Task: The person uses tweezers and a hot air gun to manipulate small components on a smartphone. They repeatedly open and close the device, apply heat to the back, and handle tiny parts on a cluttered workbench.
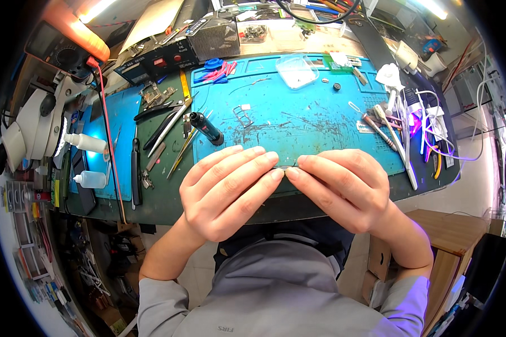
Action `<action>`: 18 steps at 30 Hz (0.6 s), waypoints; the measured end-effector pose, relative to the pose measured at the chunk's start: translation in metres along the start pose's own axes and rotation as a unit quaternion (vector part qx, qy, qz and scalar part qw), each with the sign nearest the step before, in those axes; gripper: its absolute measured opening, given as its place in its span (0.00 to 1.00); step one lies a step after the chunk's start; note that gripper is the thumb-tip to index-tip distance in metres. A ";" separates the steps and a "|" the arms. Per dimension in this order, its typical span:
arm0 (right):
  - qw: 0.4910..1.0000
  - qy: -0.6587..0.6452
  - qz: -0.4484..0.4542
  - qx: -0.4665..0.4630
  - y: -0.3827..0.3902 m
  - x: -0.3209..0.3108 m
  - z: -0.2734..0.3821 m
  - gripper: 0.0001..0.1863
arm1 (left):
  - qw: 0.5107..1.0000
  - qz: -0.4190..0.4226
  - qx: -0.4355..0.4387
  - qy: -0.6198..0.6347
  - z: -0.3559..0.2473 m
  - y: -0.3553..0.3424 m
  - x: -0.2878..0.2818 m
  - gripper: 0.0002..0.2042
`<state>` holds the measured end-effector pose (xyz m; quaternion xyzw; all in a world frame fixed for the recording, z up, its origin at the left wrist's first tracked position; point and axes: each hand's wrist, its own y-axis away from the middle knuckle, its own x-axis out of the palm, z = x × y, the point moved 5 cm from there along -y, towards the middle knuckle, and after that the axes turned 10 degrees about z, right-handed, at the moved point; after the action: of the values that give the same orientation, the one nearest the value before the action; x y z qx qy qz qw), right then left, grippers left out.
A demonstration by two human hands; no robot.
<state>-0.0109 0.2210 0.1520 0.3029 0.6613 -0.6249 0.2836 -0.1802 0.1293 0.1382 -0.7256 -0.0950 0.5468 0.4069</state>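
Both the left hand and the right hand are pinching a thin, slender piece, too small to identify, between thumbs and fingers at the centre of the head view. Left of centre, a black cylinder is resting on the blue work mat; an orange-cased multimeter is showing at the upper left.

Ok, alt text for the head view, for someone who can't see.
The left hand and right hand pinch a thin, partly hidden piece at the near edge of a blue work mat; an orange multimeter sits upper left.
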 end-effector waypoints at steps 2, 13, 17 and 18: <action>1.000 -0.002 0.001 0.000 0.000 0.000 0.000 0.17 | 1.000 -0.001 -0.002 0.002 0.000 0.000 0.001 0.09; 1.000 0.000 0.002 -0.002 0.000 0.000 0.000 0.16 | 1.000 0.005 -0.004 0.008 0.001 -0.001 0.000 0.09; 1.000 0.000 0.004 -0.005 0.000 0.000 -0.001 0.15 | 0.999 0.025 -0.020 0.019 -0.001 -0.002 -0.002 0.08; 1.000 0.000 0.001 -0.005 0.000 0.000 -0.001 0.15 | 0.999 0.025 -0.020 0.018 -0.002 -0.003 -0.003 0.08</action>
<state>-0.0111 0.2219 0.1523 0.3023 0.6643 -0.6213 0.2853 -0.1790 0.1289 0.1420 -0.7457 -0.0804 0.5413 0.3801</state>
